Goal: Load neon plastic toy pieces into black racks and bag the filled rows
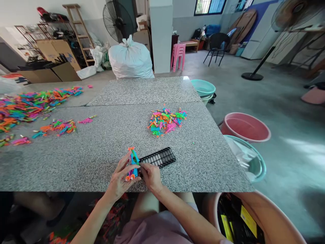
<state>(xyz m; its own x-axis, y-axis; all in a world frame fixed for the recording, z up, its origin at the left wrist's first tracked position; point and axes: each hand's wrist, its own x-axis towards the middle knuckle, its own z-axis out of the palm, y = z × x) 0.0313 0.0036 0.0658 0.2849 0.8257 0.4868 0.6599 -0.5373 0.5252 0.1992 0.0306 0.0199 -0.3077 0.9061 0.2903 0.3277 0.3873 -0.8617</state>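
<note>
My left hand (121, 176) grips a small bunch of colourful plastic toys (134, 162), mostly blue with green, pink and orange parts. Two round orange ends point down toward me. My right hand (151, 174) is closed, thumb and fingers drawn together against the right side of the bunch; what they pinch is hidden. Just behind my right hand, a narrow black plastic lattice basket (162, 158) lies on the table, its left end partly covered by my hands. Farther back sits a loose pile of similar bright toys (166, 122).
The speckled granite table (101, 142) ends close to my lap. More toys form a large heap (38, 103) at left, with a smaller cluster (59, 127) nearer. Along the right edge stand a pink tub (246, 127), a teal basin (262, 166) and a large bin (274, 217) with black pieces.
</note>
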